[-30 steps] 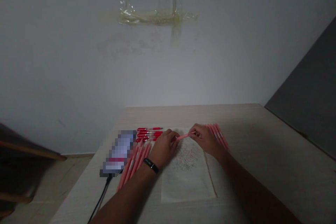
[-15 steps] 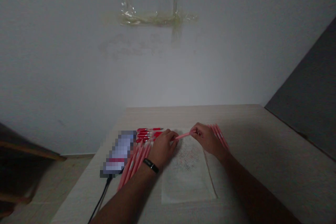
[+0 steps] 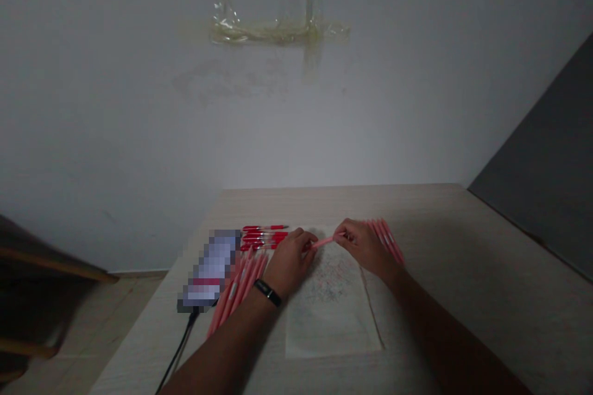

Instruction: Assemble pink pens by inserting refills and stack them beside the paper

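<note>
A slim pink pencil (image 3: 324, 242) spans the gap between my two hands, slightly tilted, above a white sheet (image 3: 336, 327). The closed fingers of my left hand (image 3: 291, 253) are at its left end; whether they also hold something small is hidden. At the other end, my right hand (image 3: 359, 241) pinches the pencil between thumb and fingers. Dark and reddish specks or marks cover the sheet's middle below my hands. Several pink pencils (image 3: 388, 239) lie side by side just beyond my right hand. More pink pencils (image 3: 236, 290) form a bundle left of my left wrist.
Several red pens (image 3: 264, 237) lie stacked behind my left hand. At the left, a blurred-out phone (image 3: 210, 271) has a black cable (image 3: 185, 333) running to the front edge. The wooden table (image 3: 343, 197) meets a white wall with yellowed tape (image 3: 269, 34).
My right hand has shifted slightly left and down, closer to my left hand, so less of the pencil shows between them. The other items stay where they were.
</note>
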Available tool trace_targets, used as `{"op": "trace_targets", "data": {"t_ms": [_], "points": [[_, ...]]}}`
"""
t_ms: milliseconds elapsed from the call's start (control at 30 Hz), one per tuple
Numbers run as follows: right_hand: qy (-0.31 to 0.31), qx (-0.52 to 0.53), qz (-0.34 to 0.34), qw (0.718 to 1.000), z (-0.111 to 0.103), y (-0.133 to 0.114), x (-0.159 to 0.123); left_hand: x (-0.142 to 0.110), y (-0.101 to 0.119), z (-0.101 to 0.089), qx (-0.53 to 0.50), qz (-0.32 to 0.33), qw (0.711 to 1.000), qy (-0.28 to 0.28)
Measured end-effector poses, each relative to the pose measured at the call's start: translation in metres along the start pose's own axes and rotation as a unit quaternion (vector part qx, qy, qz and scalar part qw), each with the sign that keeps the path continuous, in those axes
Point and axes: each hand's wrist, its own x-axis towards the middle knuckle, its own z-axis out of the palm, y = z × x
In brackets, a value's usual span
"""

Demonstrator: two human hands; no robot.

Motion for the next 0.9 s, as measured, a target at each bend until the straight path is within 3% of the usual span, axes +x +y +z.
{"op": "trace_targets", "data": {"t_ms": [400,667,800,900], "points": [[0.037,0.110,0.052,0.992,-0.003,-0.001,0.002,0.001,0.004,-0.004,-0.025,-0.019,0.999,0.010],[0.025,0.150,0.035,0.988,-0.002,-0.009,0.002,0.001,0.005,-0.004,-0.035,-0.014,0.999,-0.001],[0.012,0.128,0.025,0.991,-0.001,-0.011,0.001,0.003,0.001,0.000,-0.140,-0.042,0.989,0.016],[0.005,0.089,0.028,0.996,0.000,-0.011,0.000,0.006,-0.002,0.001,-0.282,-0.078,0.955,0.038]]}}
